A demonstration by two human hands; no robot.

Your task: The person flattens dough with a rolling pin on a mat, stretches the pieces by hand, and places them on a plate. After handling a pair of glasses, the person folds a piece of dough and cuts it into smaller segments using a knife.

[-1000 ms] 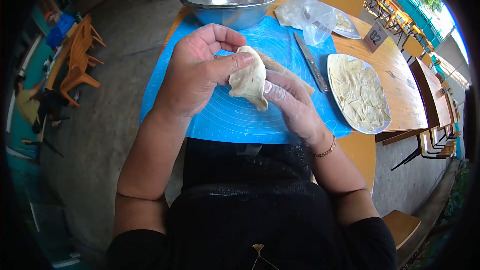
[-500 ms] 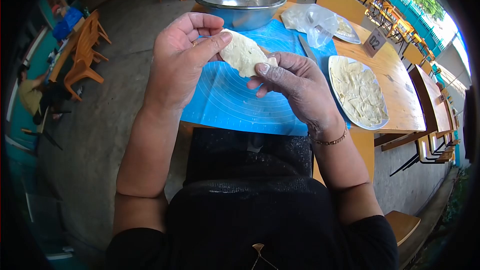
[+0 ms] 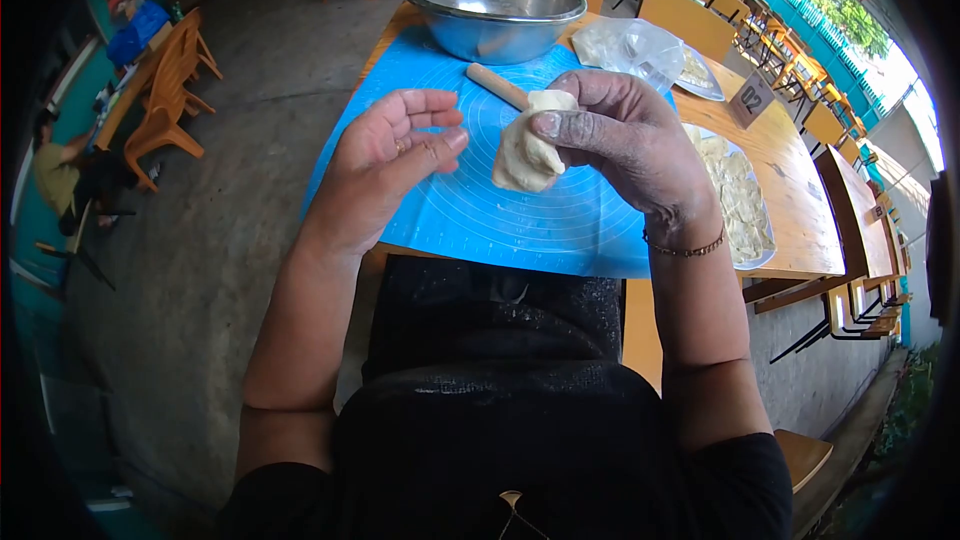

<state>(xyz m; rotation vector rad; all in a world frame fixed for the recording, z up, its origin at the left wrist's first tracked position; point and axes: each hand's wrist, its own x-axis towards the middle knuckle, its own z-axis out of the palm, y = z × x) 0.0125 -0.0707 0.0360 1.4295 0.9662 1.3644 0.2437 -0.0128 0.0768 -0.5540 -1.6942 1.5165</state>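
A pale, folded piece of dough [image 3: 526, 155] hangs from my right hand [image 3: 630, 145], pinched between the floury thumb and fingers. To its left, my left hand [image 3: 400, 160] is raised with the fingers curved and apart, not touching the dough. Both hands are above a blue mat [image 3: 470, 215] printed with circles. Behind the dough, a wooden rod [image 3: 495, 86] lies on the mat, its near end hidden.
A metal bowl [image 3: 495, 15] stands at the back of the wooden table [image 3: 800, 210]. A plate of flat dough pieces [image 3: 738, 205] is at the right, partly behind my right hand. Beyond are a plastic bag [image 3: 640, 48], another plate [image 3: 700, 78], a number stand [image 3: 750, 98] and a seated person [image 3: 60, 165].
My left hand has let go of the dough and moved slightly away. The dough now hangs bunched from my right hand, which has shifted right and up. The wooden rod has come into view.
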